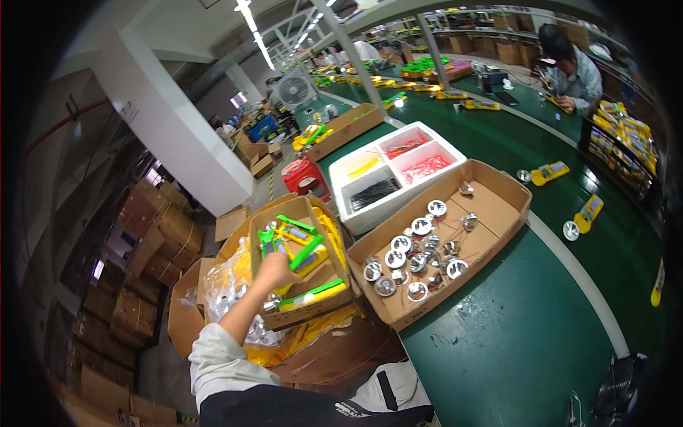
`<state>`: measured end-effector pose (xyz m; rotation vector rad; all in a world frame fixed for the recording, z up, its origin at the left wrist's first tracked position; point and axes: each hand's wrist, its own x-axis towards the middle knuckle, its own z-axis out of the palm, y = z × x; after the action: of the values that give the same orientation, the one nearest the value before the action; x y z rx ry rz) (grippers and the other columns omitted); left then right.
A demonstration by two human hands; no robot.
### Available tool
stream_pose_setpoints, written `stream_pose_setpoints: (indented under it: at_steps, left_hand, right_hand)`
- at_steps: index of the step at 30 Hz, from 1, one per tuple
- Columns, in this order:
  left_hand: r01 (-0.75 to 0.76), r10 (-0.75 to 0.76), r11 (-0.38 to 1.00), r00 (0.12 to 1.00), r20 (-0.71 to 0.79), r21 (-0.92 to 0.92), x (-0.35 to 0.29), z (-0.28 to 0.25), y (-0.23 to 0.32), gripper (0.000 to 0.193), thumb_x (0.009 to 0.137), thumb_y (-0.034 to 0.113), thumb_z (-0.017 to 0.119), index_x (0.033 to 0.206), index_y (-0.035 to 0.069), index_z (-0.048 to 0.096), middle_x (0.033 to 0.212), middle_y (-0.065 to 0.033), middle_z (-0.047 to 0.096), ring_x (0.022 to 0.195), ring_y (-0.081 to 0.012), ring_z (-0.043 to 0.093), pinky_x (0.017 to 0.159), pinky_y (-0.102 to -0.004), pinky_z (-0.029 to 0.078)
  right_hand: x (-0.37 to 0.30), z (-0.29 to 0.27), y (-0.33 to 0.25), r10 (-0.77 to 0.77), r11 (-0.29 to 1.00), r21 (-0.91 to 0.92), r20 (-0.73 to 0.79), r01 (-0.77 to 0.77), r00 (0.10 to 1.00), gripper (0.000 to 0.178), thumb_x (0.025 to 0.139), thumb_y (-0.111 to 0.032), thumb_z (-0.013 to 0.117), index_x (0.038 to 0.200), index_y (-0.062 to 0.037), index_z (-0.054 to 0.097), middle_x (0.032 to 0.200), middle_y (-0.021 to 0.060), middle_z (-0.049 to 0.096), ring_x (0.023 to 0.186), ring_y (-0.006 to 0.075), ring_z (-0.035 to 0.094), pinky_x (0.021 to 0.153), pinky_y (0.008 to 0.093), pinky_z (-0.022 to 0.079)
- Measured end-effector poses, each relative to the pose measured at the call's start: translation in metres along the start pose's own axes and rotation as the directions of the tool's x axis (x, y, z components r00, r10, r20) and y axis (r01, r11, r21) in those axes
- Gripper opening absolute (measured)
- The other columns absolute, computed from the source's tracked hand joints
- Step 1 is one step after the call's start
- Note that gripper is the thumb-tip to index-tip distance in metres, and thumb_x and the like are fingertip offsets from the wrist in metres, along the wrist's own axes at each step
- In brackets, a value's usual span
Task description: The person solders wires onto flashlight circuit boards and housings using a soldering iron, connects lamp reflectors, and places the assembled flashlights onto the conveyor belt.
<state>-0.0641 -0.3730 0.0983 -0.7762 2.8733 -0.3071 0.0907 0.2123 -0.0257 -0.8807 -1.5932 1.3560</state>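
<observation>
My left hand [277,271] reaches down into a small cardboard box [317,309] at the left of the bench. Its fingers are bent around the near end of a yellow-and-green flashlight body [310,259], their tips partly hidden. Several more yellow bodies with green strips lie about it in the box. My right hand is out of view; only a pale sleeve [398,384] shows at the lower edge. To the right, a long shallow carton [491,203] holds several round silver reflectors [418,262] with thin wires.
Beyond the carton stands a white foam box [340,186] with compartments of red, black and yellow wires. Yellow flashlight bodies [550,173] lie along the green conveyor [498,132]. A co-worker [569,75] sits at far right. Plastic bags [226,277] and stacked cartons fill the left.
</observation>
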Motion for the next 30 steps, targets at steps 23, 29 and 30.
stream_pose_setpoints:
  at_steps: [23, 29, 30]
  left_hand:
    - [-0.663, 0.646, -0.692, -0.745, -0.165, 0.286, -0.121, 0.014, 0.37, 0.051, 0.06, 0.018, 0.064, 0.108, 0.008, 0.049, 0.096, -0.004, 0.048, 0.092, -0.0211, 0.049, 0.078, -0.0313, 0.043]
    - [-0.777, 0.751, -0.606, -0.63, -0.2, 0.171, -0.119, -0.014, 0.341, 0.046, 0.066, 0.016, 0.061, 0.109, 0.008, 0.048, 0.102, -0.006, 0.048, 0.098, -0.0238, 0.047, 0.088, -0.0377, 0.037]
    - [-0.852, 0.822, -0.516, -0.523, -0.226, 0.093, -0.119, -0.017, 0.332, 0.046, 0.066, 0.014, 0.061, 0.11, 0.007, 0.047, 0.104, -0.0074, 0.048, 0.099, -0.0243, 0.046, 0.089, -0.0383, 0.035]
  right_hand:
    - [0.007, -0.02, 0.001, -0.186, 0.97, 0.109, -0.238, 0.216, 0.953, 0.013, 0.083, -0.01, 0.049, 0.09, 0.0004, 0.044, 0.066, 0.0084, 0.051, 0.046, 0.0067, 0.044, 0.041, 0.0163, 0.034]
    - [0.004, -0.019, 0.003, -0.16, 0.967, 0.157, -0.235, 0.2, 0.959, 0.014, 0.083, -0.01, 0.048, 0.089, 0.0007, 0.043, 0.065, 0.0096, 0.051, 0.044, 0.0076, 0.044, 0.04, 0.0159, 0.034]
    - [0.004, -0.02, 0.002, -0.16, 0.969, 0.148, -0.219, 0.195, 0.963, 0.014, 0.083, -0.01, 0.048, 0.089, 0.0007, 0.043, 0.065, 0.0096, 0.051, 0.044, 0.0076, 0.044, 0.04, 0.0159, 0.034]
